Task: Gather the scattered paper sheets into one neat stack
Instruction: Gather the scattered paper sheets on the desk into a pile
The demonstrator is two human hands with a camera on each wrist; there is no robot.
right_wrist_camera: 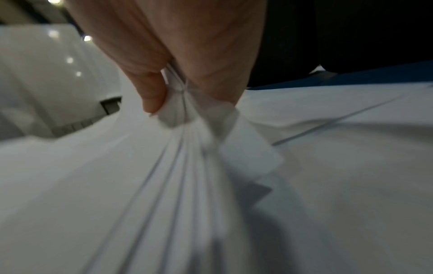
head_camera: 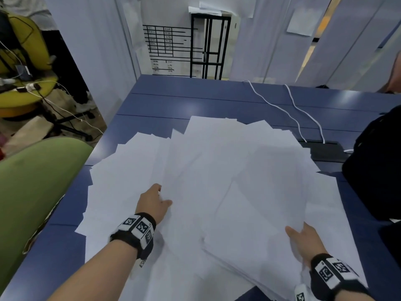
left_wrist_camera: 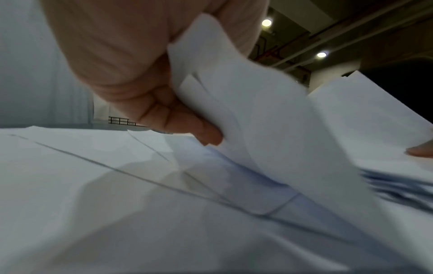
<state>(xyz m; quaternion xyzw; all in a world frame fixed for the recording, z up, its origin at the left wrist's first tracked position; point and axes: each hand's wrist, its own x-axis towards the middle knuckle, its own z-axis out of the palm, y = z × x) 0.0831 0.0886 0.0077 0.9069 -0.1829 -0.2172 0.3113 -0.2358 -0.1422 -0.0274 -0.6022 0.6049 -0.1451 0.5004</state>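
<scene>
Fingers [left_wrist_camera: 192,128] amid sheets [head_camera: 217,161], blue table [head_camera: 173,105]

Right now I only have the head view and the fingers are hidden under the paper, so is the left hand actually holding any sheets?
Observer: Yes. In the left wrist view the left hand has its fingers curled under a few lifted sheets, raised off the pile.
Operator: And the right hand, is it just resting flat?
Observer: No. The right wrist view shows the right hand pinching a bunched corner of several sheets between thumb and fingers.
Operator: Can either wrist view see the blue table?
Observer: Only the right one: a strip of blue table shows past the paper.
</scene>
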